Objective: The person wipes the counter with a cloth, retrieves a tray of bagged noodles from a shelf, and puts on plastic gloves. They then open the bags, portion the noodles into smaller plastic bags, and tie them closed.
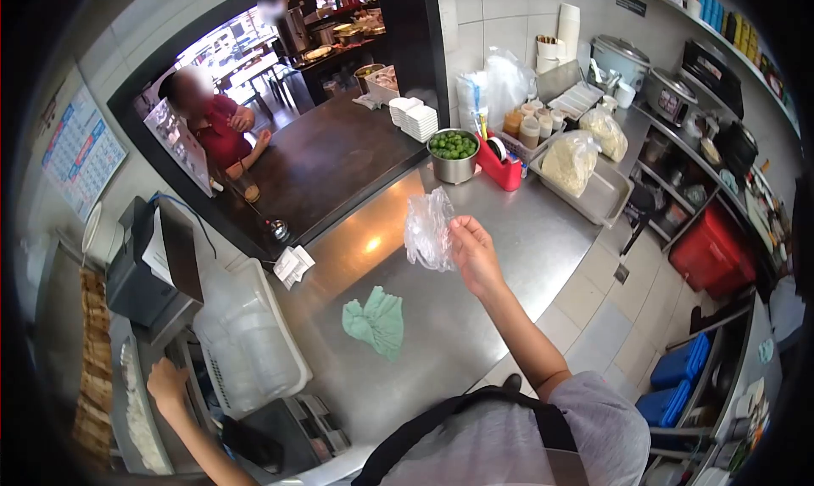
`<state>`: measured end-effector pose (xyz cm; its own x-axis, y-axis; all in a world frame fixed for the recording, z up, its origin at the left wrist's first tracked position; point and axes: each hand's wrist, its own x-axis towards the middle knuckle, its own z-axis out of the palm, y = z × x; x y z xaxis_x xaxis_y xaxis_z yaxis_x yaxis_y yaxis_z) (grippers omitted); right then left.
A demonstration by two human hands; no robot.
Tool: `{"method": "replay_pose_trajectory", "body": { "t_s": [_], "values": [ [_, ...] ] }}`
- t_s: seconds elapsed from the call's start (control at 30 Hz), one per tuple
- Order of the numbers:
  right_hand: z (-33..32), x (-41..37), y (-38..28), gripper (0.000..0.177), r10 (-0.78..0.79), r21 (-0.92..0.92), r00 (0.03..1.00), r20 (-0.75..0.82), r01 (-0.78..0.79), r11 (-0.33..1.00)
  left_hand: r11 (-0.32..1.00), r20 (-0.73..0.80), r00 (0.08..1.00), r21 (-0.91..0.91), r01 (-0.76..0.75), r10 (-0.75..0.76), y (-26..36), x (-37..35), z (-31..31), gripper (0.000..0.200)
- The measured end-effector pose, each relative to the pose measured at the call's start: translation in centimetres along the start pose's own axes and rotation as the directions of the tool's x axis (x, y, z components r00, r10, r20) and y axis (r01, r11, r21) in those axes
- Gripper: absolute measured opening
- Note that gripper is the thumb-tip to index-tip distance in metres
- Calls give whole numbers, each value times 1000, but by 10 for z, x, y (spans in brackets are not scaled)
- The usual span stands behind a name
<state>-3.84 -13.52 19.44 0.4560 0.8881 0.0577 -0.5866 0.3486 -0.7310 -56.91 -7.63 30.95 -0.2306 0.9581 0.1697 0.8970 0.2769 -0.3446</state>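
My right hand (476, 255) is raised over the steel counter (331, 308), its fingers pinching a crumpled clear plastic bag (430, 230). Below and to the left of the bag, a bunched green cloth (374, 321) lies on the counter. At the lower left, my left hand (168, 379) is beside a white plastic basket (288, 350) filled with clear plastic packs or lids (246, 333). The back of that hand faces me; its fingers are mostly hidden, and whether they touch anything does not show.
A pot of green limes (454, 170), a red tape dispenser (500, 165) and a metal tray (606, 199) with a filled bag (570, 162) line the counter's far side. Beyond the dark pass-through ledge (339, 159) stands a person in a red shirt (222, 142). A printer (140, 265) is left.
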Motion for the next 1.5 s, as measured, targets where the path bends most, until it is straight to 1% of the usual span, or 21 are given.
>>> {"method": "replay_pose_trajectory", "body": {
  "t_s": [0.1,0.17,0.2,0.27,0.33,0.47,0.5,0.6,0.73,0.77,0.83,0.87,0.93,1.0,1.03,1.1,1.2,1.3,1.33,1.4,1.5],
  "values": [
    [-19,-12,-16,7,44,21,996,76,-46,999,954,-9,967,-166,-251,253,70,-69,-50,50],
    [-27,-18,-28,6,65,44,988,137,-72,996,593,-231,791,-552,-587,567,124,-104,-70,59],
    [-28,-24,-36,6,77,50,984,163,-86,995,284,-178,682,-813,-508,709,169,-134,-117,66],
    [-34,-39,-49,7,113,41,971,209,-124,991,-115,-314,581,-928,-354,751,251,-172,-121,67],
    [-45,-50,-63,9,140,15,958,252,-148,989,-253,-485,650,-871,-422,585,331,-208,-108,47],
    [-107,-54,-102,9,-71,12,994,85,70,997,-562,-162,729,-751,347,665,418,-221,-88,19],
    [-139,-48,-112,10,-147,39,989,18,146,988,-604,-66,705,-577,550,706,432,-228,-92,14],
    [-209,-60,-159,11,-288,63,949,-132,298,952,-443,-182,428,-615,653,885,479,-229,-80,13],
    [-273,-96,-223,14,-351,-23,858,-375,370,929,-303,-146,304,-760,574,941,559,-253,-94,19],
    [-302,-105,-233,14,-372,14,879,-299,394,919,-330,-126,405,-809,486,906,586,-256,-85,23],
    [-321,-129,-252,14,-420,31,841,-342,457,889,-397,-378,758,-902,-171,532,614,-295,-92,24],
    [-327,-138,-262,14,-451,38,819,-356,495,868,-293,-562,777,-822,-488,283,627,-314,-100,25],
    [-339,-153,-266,14,-478,-8,792,-378,514,858,-567,-593,645,-772,-286,482,630,-373,-130,30],
    [-335,-165,-263,14,-463,-33,783,-416,496,868,-707,-693,375,-696,-126,616,637,-443,-150,38],
    [-340,-171,-257,15,-457,-35,780,-426,491,871,-710,-791,238,-611,-349,564,636,-465,-167,42],
    [-354,-179,-244,16,-444,-32,781,-438,480,876,-732,-846,237,-533,-425,478,674,-501,-169,32],
    [-386,-198,-240,16,-478,-7,707,-521,557,831,-781,-828,40,-543,-308,559,712,-522,-169,19],
    [-415,-203,-255,20,-517,-250,611,-599,471,846,-849,-886,-60,-419,-323,460,728,-544,-177,15],
    [-429,-204,-252,21,-549,-479,630,-550,301,825,-859,-882,-94,-417,-298,461,735,-552,-175,16],
    [-468,-195,-250,26,-564,-821,693,-449,-70,567,-890,-883,-199,-370,-264,426,752,-565,-176,19],
    [-514,-166,-267,34,-583,-992,806,-106,-45,117,-929,-849,-405,-236,-286,340,787,-573,-177,25]
  ]
}}
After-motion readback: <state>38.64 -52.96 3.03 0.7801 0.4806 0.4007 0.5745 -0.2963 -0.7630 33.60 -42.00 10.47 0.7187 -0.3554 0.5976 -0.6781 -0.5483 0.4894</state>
